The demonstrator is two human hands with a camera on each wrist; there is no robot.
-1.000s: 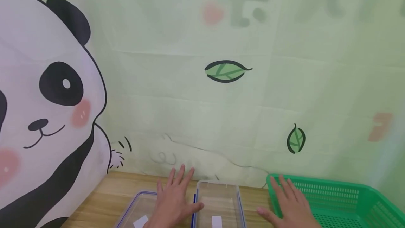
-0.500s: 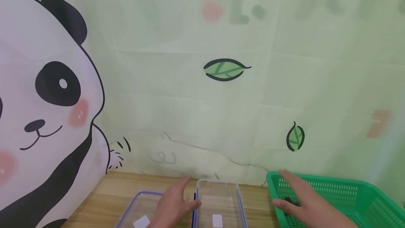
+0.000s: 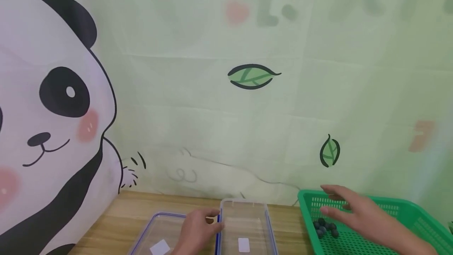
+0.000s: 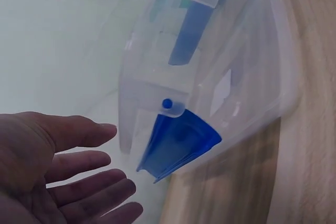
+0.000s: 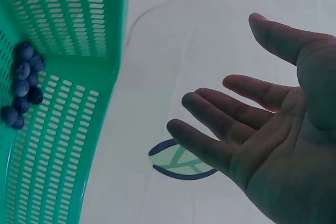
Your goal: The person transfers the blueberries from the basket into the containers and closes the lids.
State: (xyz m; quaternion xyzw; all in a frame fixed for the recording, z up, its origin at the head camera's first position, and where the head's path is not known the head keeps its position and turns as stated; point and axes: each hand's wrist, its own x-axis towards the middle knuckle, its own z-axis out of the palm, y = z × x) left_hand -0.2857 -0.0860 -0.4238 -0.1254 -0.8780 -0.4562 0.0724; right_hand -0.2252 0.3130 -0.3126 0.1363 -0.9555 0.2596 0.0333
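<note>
My right hand [image 3: 357,211] hovered with fingers loose and holding nothing over the little dark blueberries [image 3: 325,227] in the green slotted plastic basket [image 3: 407,211], my relaxed left hand [image 3: 196,229] beside the clear blue-clipped plastic box [image 3: 244,223], so I'd pinch gently.

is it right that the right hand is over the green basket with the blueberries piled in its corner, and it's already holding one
Not quite. The right hand is over the green basket, and the blueberries are piled in its corner, but it holds nothing. The right wrist view shows an empty palm with relaxed fingers, apart from the berries.
</note>
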